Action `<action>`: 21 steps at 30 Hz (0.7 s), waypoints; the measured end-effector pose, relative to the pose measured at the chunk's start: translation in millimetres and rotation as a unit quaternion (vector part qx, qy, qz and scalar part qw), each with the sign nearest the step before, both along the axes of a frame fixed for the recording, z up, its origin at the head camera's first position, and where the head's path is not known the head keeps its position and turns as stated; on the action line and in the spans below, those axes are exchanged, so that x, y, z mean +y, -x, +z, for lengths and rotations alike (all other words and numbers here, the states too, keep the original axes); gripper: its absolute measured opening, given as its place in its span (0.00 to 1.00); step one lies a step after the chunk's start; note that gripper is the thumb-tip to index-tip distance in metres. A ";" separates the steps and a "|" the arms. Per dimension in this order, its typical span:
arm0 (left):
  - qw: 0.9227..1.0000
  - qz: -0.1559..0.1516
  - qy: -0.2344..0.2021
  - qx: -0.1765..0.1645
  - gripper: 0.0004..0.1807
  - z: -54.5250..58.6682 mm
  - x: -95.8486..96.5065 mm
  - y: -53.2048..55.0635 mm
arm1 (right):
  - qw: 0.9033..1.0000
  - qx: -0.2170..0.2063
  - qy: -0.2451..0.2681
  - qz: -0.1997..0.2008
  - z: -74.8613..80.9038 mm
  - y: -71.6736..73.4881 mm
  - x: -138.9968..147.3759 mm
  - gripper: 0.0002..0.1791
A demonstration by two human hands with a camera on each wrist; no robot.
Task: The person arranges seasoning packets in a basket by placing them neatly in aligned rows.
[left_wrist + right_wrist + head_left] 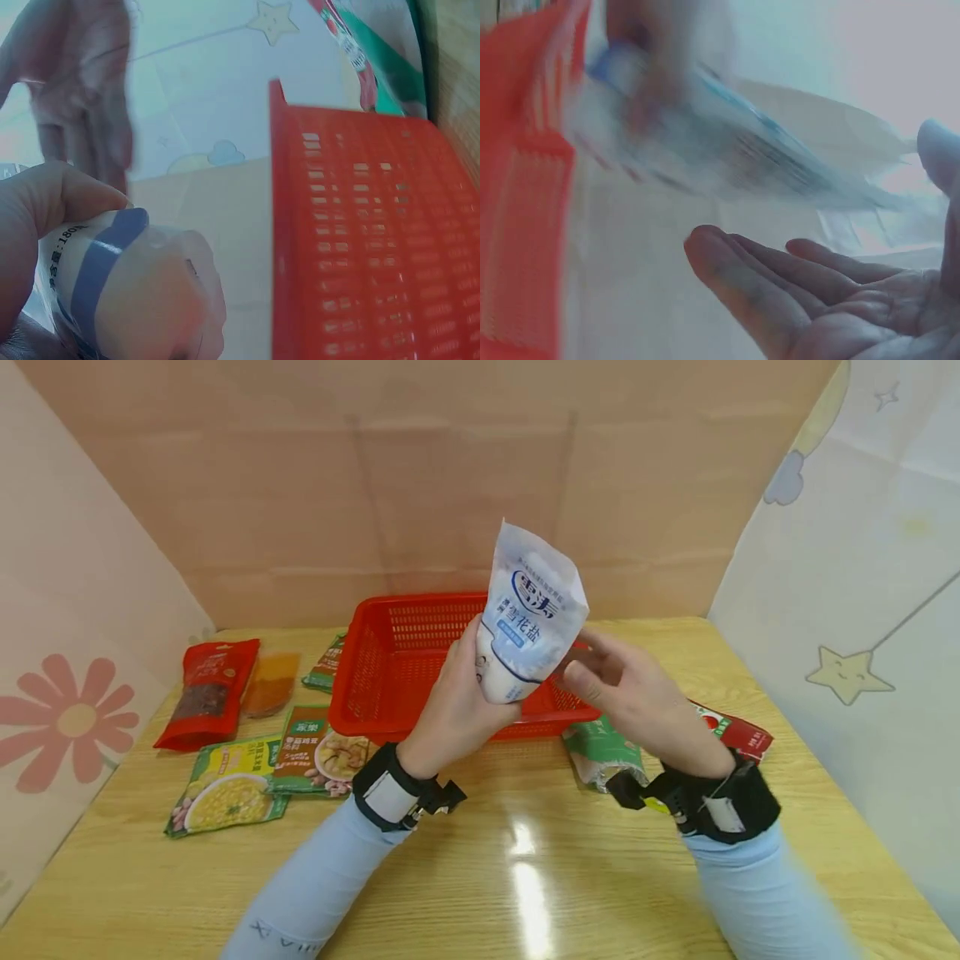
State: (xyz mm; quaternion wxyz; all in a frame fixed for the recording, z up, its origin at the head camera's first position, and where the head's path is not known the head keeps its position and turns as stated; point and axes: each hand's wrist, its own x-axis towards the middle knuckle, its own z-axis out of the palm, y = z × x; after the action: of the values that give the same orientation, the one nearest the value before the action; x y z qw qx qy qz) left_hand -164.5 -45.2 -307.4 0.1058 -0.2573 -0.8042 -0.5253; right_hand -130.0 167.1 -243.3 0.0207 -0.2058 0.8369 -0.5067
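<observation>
My left hand (457,697) grips the lower part of a white and blue salt pouch (528,614) and holds it upright above the front of the red basket (390,668). In the left wrist view the pouch (127,292) fills the lower left, with my thumb (45,217) curled over it. My right hand (622,681) hovers just right of the pouch with fingers relaxed, holding nothing. The right wrist view shows that open palm (832,300) below the blurred pouch (727,157).
On the wooden table (525,877), left of the basket, lie a red packet (208,692), an orange packet (272,682), a corn soup packet (228,785) and a mushroom soup packet (318,752). A green packet (603,756) and a red packet (735,731) lie at the right.
</observation>
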 end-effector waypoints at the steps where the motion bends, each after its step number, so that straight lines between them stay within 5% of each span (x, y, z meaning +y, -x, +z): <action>1: 1.000 0.006 0.004 0.000 0.58 -0.3 -0.2 1.2 | 1.000 0.007 -0.013 -0.009 9.9 1.6 4.1 0.33; 7: 0.999 0.035 0.027 0.001 0.60 -1.6 -2.4 5.6 | 0.991 0.035 -0.121 -0.036 83.4 29.2 -1.8 0.33; 11: 0.998 0.045 0.035 0.003 0.60 -1.3 -3.7 7.4 | 0.970 0.023 -0.241 -0.017 116.0 50.1 -23.5 0.35; 16: 0.998 0.057 0.041 0.002 0.60 -1.2 -6.1 9.4 | 0.935 -0.029 -0.352 0.019 128.0 71.3 -50.8 0.28; 21: 0.997 0.069 0.045 0.005 0.61 -0.2 -7.7 13.1 | 0.928 -0.080 -0.364 0.022 125.9 80.5 -64.3 0.23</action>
State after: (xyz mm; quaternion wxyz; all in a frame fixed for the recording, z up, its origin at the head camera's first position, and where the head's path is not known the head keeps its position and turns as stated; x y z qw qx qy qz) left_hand -177.6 -52.9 -307.7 0.1342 -0.2082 -0.8425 -0.4784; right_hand -210.5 102.8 -117.3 0.1721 -0.1608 0.9548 -0.1815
